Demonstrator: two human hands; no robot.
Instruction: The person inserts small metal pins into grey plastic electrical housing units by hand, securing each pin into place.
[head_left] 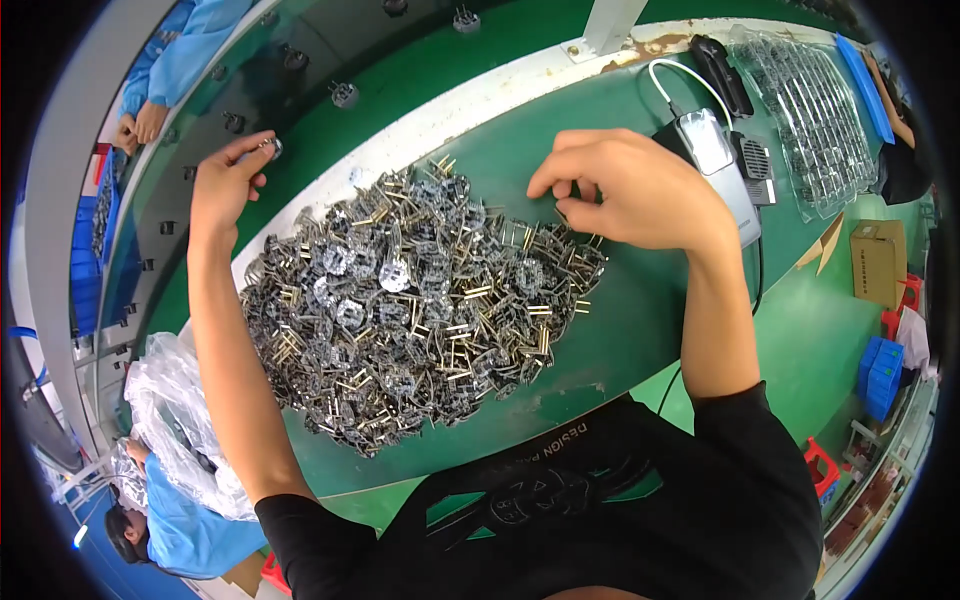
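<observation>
The small pronged component (275,149) is pinched in my left hand (228,182), above the green belt (420,80); my right hand (630,185) curls beside the pile of pin-legged components (420,300) on the worktop (640,310), and I cannot tell whether it grasps one; this looks like a placing step; next calls for lowering, then loosening the pinch.

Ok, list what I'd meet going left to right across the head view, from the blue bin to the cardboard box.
Blue bin, co-worker's hands, left hand, heap of pronged metal parts, right hand, silver device, clear plastic trays, cardboard box.
</observation>
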